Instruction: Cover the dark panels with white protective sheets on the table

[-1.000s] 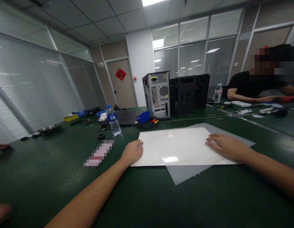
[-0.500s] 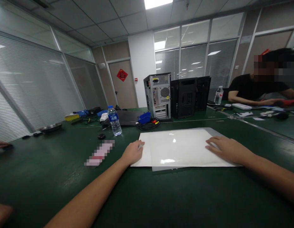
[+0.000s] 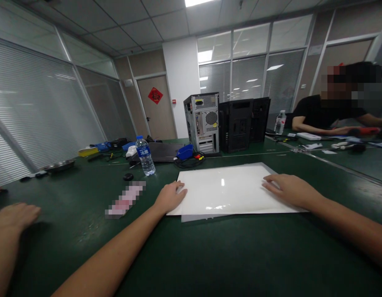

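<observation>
A glossy white panel (image 3: 174,208) lies flat on the green table in front of me, a dark edge showing on its left. On top of it rests a translucent plastic sheet (image 3: 221,194); its near left corner sticks out past the panel's front edge, and its far right corner shows beyond the panel. My left hand (image 3: 169,198) rests at the panel's left edge, thumb and forefinger apart on the white surface. Over the right side lies my right hand (image 3: 291,189), fingers stretched out on the sheet. The fingers' undersides are hidden.
Another person's hand (image 3: 17,216) is at the left. A water bottle (image 3: 145,156) and a small black round object (image 3: 128,177) stand beyond my left hand. Behind the panel are an open computer case (image 3: 205,123) and black cases (image 3: 237,126). A co-worker (image 3: 314,113) sits at right.
The translucent sheet has slid left across the white panel, its near left corner now closer to my left hand. Another person's hand has come further into view at left.
</observation>
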A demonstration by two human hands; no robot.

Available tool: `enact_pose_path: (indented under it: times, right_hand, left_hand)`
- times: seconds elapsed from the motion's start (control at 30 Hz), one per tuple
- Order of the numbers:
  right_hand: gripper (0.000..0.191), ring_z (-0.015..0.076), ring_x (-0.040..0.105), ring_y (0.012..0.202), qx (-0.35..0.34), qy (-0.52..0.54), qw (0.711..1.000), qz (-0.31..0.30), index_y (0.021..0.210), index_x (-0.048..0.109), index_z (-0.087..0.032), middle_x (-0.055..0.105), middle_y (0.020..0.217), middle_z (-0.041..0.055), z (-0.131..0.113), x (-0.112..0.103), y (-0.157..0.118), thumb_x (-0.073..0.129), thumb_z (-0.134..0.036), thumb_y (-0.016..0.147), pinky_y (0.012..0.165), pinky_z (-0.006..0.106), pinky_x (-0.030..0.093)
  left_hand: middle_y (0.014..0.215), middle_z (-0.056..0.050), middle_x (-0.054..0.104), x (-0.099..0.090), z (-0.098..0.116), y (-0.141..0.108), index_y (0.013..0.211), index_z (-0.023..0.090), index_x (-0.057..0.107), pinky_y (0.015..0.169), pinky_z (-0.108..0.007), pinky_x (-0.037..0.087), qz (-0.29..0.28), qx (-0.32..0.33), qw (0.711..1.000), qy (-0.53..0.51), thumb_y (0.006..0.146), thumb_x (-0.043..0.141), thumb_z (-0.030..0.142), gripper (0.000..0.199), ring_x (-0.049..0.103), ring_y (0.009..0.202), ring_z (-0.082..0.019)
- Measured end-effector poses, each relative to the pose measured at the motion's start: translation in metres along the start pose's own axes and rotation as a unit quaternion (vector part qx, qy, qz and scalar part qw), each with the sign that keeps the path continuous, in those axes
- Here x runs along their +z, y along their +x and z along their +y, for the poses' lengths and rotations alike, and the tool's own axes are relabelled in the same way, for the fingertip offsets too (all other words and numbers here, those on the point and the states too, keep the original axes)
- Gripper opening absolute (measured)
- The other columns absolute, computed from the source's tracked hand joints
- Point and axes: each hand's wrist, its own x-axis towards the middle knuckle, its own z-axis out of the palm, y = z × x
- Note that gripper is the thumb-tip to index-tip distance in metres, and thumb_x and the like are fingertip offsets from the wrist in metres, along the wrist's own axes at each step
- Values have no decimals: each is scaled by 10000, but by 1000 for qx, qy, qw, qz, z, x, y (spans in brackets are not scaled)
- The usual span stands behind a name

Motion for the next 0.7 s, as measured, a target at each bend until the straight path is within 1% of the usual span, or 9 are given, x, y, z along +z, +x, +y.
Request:
enact_pose_path:
  times: [0.1,0.23,0.33,0.5,0.6,0.7]
  right_hand:
    - [685,320,635,1051,-3,-21,1000,-19,1183,698,-214,663,1225,122,3,2,0,298,-702,917,894,516,500]
    - [699,318,633,1040,-14,-28,999,-4,1151,715,-207,682,1166,137,-4,4,-1,297,-712,906,889,501,495]
    - [689,307,635,1031,-25,-26,999,1,1140,722,-216,693,1147,120,-13,1,-2,291,-703,913,893,484,489]
    - [658,288,654,939,-17,-16,1000,-1,1125,736,-243,716,1095,92,-23,-8,-4,280,-673,928,801,457,510]
    - [653,294,661,908,27,-25,999,18,1152,730,-248,721,1084,94,-18,-9,-2,266,-653,934,784,469,511]
    - [663,331,648,979,56,-43,997,36,1176,719,-206,699,1144,129,0,-4,1,291,-644,923,841,512,501]
  left_hand:
    - [1384,-114,618,0,1,0,1261,162,675,1101,-348,388,-2,-5,1000,3,881,559,478,508,563,1291,-269]
    - [1378,-110,624,-1,4,-1,1257,162,677,1103,-352,389,1,-14,1000,0,862,592,469,507,568,1283,-272]
    - [1361,-100,639,-2,3,1,1256,160,678,1103,-347,392,3,-19,1000,-5,867,586,396,464,580,1269,-263]
    - [1334,-70,661,0,-4,4,1252,174,683,1108,-327,396,9,-28,999,-17,866,550,253,415,611,1230,-233]
    - [1340,-63,657,2,-8,5,1245,170,688,1118,-315,391,11,-21,999,-23,863,522,199,417,609,1235,-220]
    - [1342,-59,655,3,-9,6,1238,164,693,1128,-299,379,16,-13,1000,-21,852,489,143,437,595,1256,-204]
